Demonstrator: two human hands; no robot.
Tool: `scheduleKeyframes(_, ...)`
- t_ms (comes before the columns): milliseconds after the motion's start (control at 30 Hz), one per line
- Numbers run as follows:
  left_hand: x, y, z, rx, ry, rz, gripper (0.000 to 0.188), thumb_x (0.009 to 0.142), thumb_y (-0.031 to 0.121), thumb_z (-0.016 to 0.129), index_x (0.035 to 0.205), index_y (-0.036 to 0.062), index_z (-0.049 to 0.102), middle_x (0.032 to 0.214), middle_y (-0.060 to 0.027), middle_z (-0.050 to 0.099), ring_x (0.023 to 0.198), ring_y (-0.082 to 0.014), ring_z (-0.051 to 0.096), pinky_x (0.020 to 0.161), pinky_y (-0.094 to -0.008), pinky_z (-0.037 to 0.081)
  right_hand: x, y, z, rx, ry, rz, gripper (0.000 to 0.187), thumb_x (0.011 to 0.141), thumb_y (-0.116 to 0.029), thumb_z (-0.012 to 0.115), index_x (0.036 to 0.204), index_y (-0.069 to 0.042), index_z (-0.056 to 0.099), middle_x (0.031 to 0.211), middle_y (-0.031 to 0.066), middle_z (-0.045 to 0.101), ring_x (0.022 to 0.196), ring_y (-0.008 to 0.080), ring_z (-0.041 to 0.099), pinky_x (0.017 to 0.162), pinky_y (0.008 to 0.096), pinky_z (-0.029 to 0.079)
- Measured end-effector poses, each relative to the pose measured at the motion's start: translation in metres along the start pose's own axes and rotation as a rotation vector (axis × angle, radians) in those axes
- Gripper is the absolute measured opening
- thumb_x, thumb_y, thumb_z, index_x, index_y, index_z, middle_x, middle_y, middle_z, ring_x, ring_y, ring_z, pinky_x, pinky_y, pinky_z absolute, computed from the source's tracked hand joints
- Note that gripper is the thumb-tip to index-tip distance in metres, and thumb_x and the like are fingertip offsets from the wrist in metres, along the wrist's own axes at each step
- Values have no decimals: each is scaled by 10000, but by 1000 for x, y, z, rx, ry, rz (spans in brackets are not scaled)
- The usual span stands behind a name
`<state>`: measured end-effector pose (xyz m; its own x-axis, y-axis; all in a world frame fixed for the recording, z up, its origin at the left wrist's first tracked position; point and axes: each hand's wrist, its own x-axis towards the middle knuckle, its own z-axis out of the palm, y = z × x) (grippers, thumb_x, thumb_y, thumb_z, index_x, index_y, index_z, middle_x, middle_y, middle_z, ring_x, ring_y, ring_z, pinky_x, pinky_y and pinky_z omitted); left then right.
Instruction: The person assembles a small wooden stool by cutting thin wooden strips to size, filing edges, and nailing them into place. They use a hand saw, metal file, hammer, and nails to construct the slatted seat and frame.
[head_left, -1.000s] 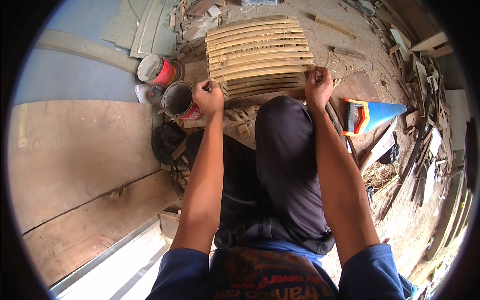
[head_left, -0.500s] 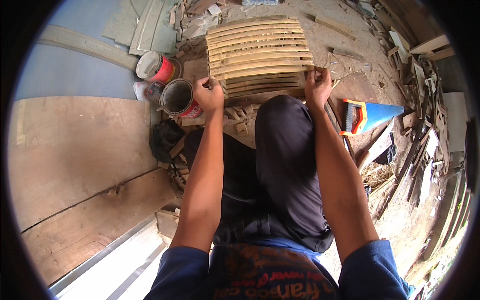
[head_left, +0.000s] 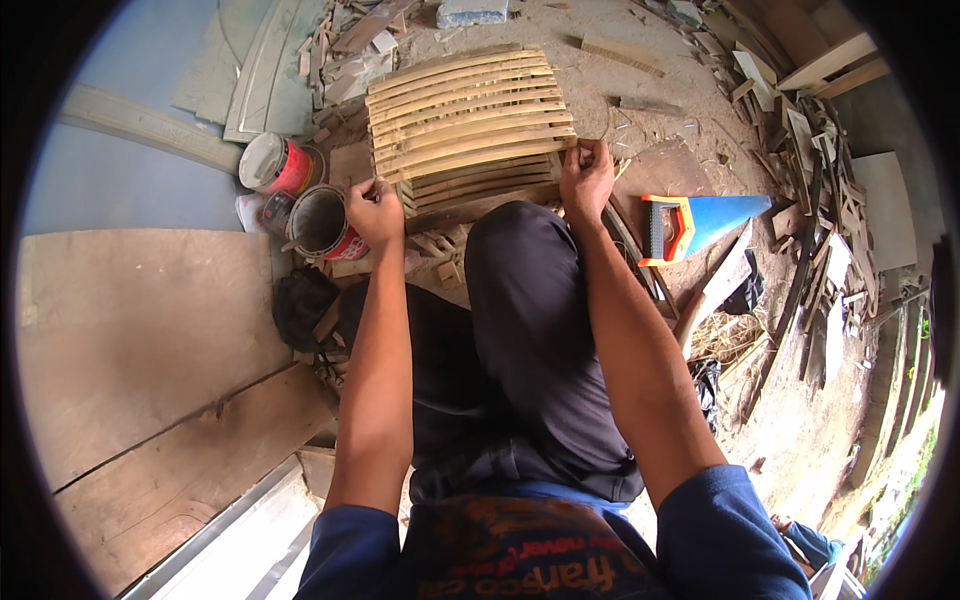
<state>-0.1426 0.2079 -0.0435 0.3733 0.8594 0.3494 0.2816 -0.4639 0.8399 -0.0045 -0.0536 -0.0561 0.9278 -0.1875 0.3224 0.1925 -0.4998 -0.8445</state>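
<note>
A slatted wooden frame (head_left: 465, 88) of several pale, slightly bowed strips lies in front of my knees, with more slats showing lower down inside it. My left hand (head_left: 375, 212) is closed in a pinch at the left end of its nearest wooden slat (head_left: 478, 153). At that slat's right end, my right hand (head_left: 588, 185) pinches too, thumb and fingers pressed together. Whether this slat is fastened or loose, I cannot tell. Just left of my left hand stands an open red paint bucket (head_left: 353, 243) with a dark grey inside.
A handsaw (head_left: 715, 222) with a blue blade and orange-black handle lies to the right. Another red bucket (head_left: 298, 166) stands at the left by a plywood sheet (head_left: 150, 320). Wood scraps (head_left: 815, 240) pile along the right; a black bag (head_left: 303, 305) sits by my left leg.
The whole view has shifted and turned slightly, so most things appear farther left. Both hands keep their pinch on the slat's ends.
</note>
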Motion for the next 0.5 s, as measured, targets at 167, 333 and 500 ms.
scheduleKeyframes(167, -2, 7, -1, -15, -2, -10, 164, 868, 105, 707, 910, -51, 688, 860, -170, 682, 777, -296, 655, 738, -393, 512, -1, -3, -2, 3, 24, -16, 187, 890, -217, 703, 987, -66, 651, 908, 166, 624, 893, 359, 605, 806, 454, 472)
scheduleKeyframes(333, -1, 1, -1, -43, 16, 39, 155, 866, 99, 710, 894, -51, 680, 853, -172, 686, 762, -294, 656, 721, -389, 513, -1, -4, -1, 21, 35, -20, 161, 866, -166, 685, 993, -70, 666, 914, 168, 634, 907, 357, 613, 820, 449, 477)
scheduleKeyframes(500, -3, 10, -4, -35, 11, 18, 141, 875, 89, 705, 905, -46, 679, 843, -169, 688, 744, -280, 653, 705, -379, 511, -1, -4, -1, 31, 11, 50, 168, 861, -168, 685, 991, -63, 667, 909, 179, 628, 885, 365, 616, 809, 450, 482)
